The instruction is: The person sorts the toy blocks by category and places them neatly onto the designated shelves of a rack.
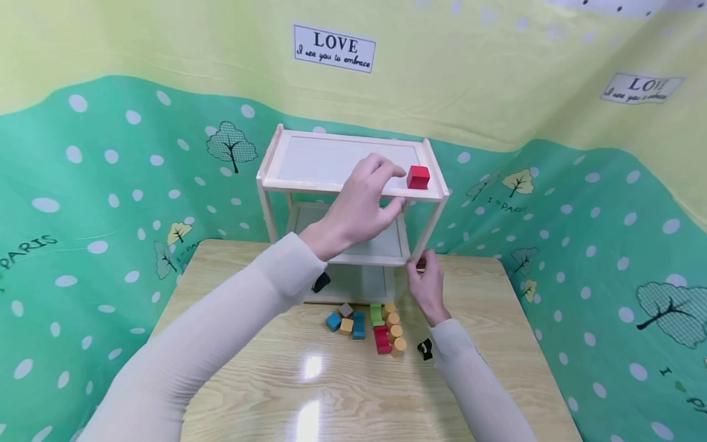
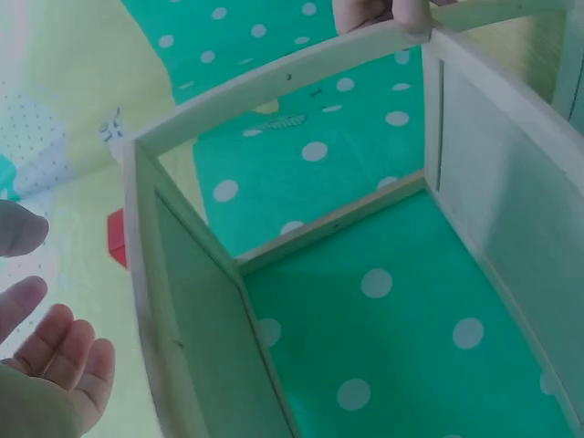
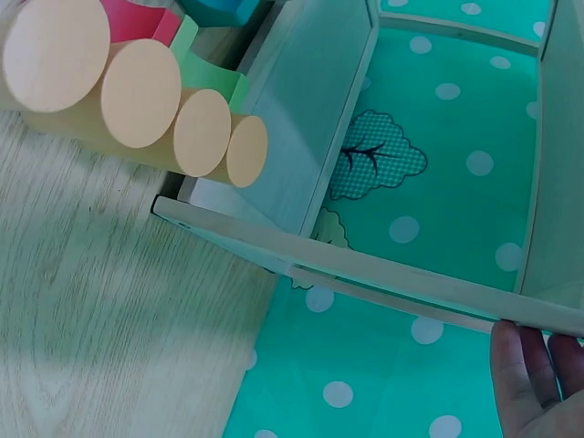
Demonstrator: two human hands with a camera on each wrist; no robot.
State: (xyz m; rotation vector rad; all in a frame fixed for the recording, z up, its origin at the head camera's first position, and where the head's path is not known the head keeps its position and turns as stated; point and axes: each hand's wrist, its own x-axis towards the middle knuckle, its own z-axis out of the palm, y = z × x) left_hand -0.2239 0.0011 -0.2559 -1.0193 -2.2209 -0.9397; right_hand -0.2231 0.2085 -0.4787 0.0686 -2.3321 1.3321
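Note:
A small wooden three-tier shelf rack (image 1: pixel 353 189) stands at the back of the table. On the right end of its top board sits a red cube (image 1: pixel 418 178). My left hand (image 1: pixel 359 205) is over the front of the top board, fingers loosely bent and just left of the cube, holding nothing. In the left wrist view the cube (image 2: pixel 117 237) shows past the edge of the board, apart from the left fingertips (image 2: pixel 57 339). Lower down, my right hand (image 1: pixel 428 285) grips the rack's right side post at the middle board; its fingers (image 3: pixel 516 370) lie against the wood.
On the table before the rack lie several blocks: yellow cylinders (image 1: pixel 394 331) in a row, red (image 1: pixel 382 341) and green (image 1: pixel 376 314) curved blocks, a blue block (image 1: pixel 359 325) and small cubes (image 1: pixel 346 326). A black object (image 1: pixel 424 349) lies nearby. Patterned cloth (image 1: pixel 110 202) surrounds the table.

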